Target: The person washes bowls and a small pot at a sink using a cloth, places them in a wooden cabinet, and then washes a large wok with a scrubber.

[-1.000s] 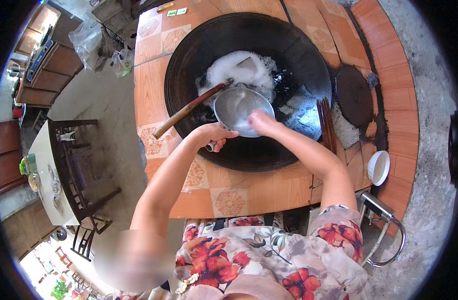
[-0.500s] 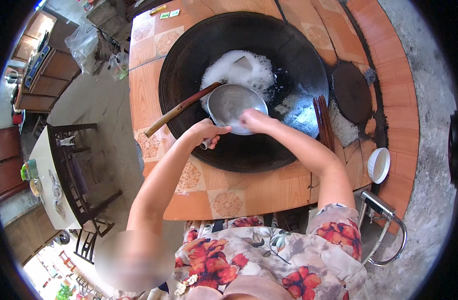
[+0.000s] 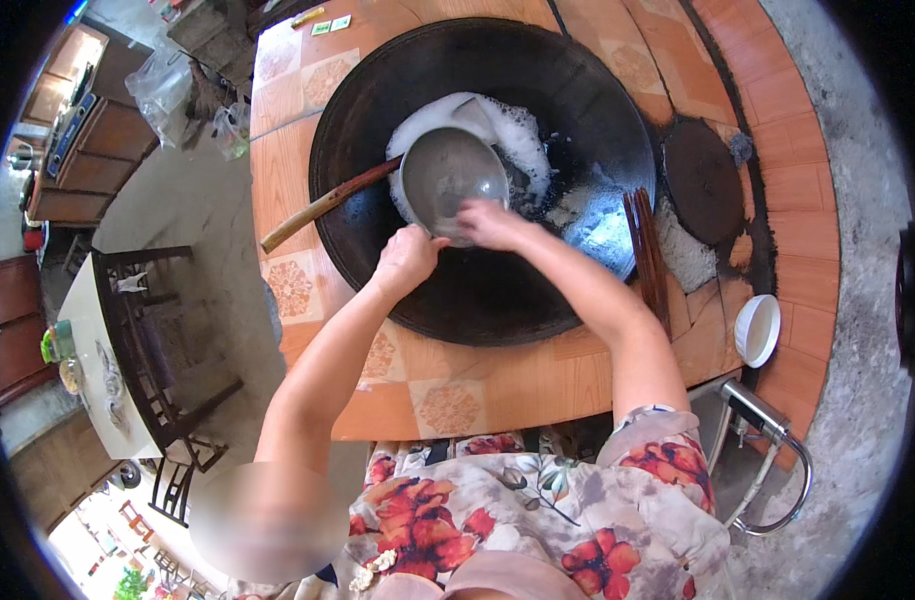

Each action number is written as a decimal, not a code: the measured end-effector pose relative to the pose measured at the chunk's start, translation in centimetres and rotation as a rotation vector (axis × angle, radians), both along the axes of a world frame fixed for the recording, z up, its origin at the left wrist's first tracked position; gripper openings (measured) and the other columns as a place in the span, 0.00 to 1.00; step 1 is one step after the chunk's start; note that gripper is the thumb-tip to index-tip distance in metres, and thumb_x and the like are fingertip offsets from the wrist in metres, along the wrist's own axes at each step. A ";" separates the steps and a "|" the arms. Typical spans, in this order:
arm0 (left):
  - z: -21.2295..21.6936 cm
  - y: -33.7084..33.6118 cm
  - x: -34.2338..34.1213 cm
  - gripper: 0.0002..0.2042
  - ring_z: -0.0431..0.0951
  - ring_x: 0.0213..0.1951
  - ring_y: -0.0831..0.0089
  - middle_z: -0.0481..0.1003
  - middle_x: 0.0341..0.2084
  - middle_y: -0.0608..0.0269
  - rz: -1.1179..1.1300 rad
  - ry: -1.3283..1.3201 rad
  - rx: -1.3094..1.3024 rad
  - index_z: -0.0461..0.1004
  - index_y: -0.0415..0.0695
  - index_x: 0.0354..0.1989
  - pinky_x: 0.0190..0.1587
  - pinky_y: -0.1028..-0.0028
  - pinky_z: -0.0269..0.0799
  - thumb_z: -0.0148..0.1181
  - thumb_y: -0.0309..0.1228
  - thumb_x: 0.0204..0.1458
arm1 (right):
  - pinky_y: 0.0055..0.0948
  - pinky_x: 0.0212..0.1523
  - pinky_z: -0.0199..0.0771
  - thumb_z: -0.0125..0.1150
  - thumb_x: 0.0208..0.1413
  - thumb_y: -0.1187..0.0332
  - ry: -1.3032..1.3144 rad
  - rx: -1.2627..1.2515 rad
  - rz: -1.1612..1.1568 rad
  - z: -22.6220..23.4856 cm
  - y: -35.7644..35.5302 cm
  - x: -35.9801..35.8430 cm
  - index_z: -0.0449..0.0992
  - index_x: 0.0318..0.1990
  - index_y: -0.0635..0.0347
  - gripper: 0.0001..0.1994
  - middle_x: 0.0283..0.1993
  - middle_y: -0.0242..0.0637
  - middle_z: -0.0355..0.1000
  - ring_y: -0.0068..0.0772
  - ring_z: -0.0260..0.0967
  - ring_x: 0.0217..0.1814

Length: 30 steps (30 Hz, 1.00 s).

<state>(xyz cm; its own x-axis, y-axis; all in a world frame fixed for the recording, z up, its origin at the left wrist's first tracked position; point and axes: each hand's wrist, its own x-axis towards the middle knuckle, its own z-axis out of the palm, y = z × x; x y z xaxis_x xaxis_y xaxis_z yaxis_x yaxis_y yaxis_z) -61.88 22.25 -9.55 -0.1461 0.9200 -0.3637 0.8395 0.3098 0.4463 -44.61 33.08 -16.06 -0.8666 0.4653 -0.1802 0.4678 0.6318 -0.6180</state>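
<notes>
A large black wok is set into the tiled stove top, with white suds in its middle. Over the suds, tilted, is a round metal ladle. My left hand is closed around its short handle, at the near side of the bowl. Inside the ladle's near edge, my right hand has its fingers curled against the metal; whatever they may hold is hidden. A wooden handle lies across the wok's left rim, its far end hidden behind the ladle. Part of a grey flat piece shows in the suds.
Dark thin sticks lean in a bundle on the wok's right rim. To the right are a dark round cover, a white bowl and a bent metal pipe. A white-topped table stands at the left.
The ladle and both hands have shifted a little left and away from me, and the ladle has tilted more. The wooden handle has slid left and toward me.
</notes>
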 end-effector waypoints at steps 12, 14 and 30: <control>0.2 2.1 1.4 0.16 0.78 0.37 0.48 0.76 0.29 0.42 0.098 0.043 0.036 0.67 0.34 0.34 0.40 0.57 0.73 0.56 0.38 0.54 | 0.44 0.49 0.67 0.48 0.52 0.72 -0.048 0.110 -0.529 -3.2 -0.4 2.1 0.75 0.37 0.68 0.10 0.46 0.55 0.68 0.56 0.67 0.48; -1.0 1.6 1.2 0.17 0.78 0.35 0.46 0.76 0.26 0.40 0.113 0.060 0.080 0.66 0.33 0.33 0.37 0.57 0.74 0.57 0.38 0.54 | 0.39 0.48 0.70 0.54 0.48 0.76 0.056 -0.067 -0.427 0.9 -1.8 -0.4 0.77 0.33 0.66 0.07 0.39 0.51 0.72 0.51 0.70 0.47; 0.9 1.2 1.6 0.18 0.79 0.34 0.50 0.77 0.28 0.42 -0.034 -0.017 -0.022 0.74 0.32 0.32 0.36 0.59 0.75 0.58 0.41 0.52 | 0.36 0.51 0.70 0.59 0.47 0.76 0.372 -0.096 -0.403 1.6 -5.3 -0.1 0.78 0.43 0.59 0.13 0.43 0.47 0.75 0.42 0.72 0.49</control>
<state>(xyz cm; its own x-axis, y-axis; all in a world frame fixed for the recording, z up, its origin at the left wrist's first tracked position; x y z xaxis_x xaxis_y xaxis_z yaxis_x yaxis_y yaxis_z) -60.26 23.44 -8.68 -0.1090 0.9160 -0.3862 0.8421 0.2915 0.4537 -44.69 27.78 -14.46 -0.6366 0.7699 0.0454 0.4004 0.3803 -0.8337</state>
